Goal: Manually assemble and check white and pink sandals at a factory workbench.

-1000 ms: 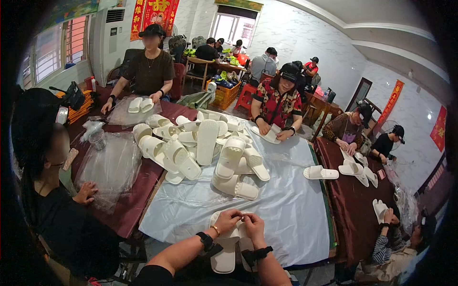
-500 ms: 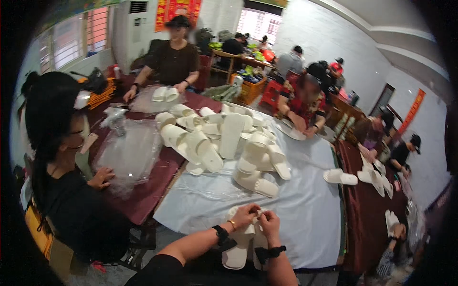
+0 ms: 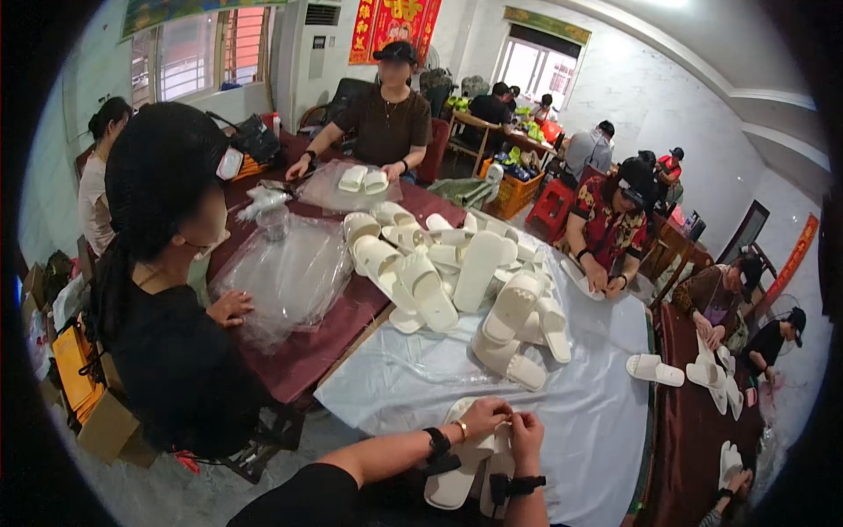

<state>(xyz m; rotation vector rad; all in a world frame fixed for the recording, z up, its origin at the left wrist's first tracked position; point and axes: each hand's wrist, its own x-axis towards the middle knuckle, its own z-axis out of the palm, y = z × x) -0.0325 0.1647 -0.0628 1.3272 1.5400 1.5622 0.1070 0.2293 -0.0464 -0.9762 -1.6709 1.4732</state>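
Observation:
A pair of cream slippers lies at the near edge of the cloth-covered table, a left slipper [image 3: 452, 485] and a right slipper [image 3: 500, 470] side by side. Over their upper ends my left hand [image 3: 483, 418] and my right hand [image 3: 527, 439] meet, fingers pinched close together. Whatever is between the fingertips is too small to make out. Both wrists wear black straps. Just beyond, a large heap of cream slippers [image 3: 430, 290] is piled at the middle, some tipped on their sides.
A pale blue cloth [image 3: 588, 413] covers my part of the table. Clear plastic bags [image 3: 285, 272] lie on the maroon cloth [image 3: 281, 360] at left, beside a seated co-worker. Other co-workers handle slippers across the table and at right. A loose slipper [image 3: 654, 370] rests near the right edge.
The whole view has swung, so the scene sits further right and slightly lower. My hands stay pinched together over the same pair of slippers.

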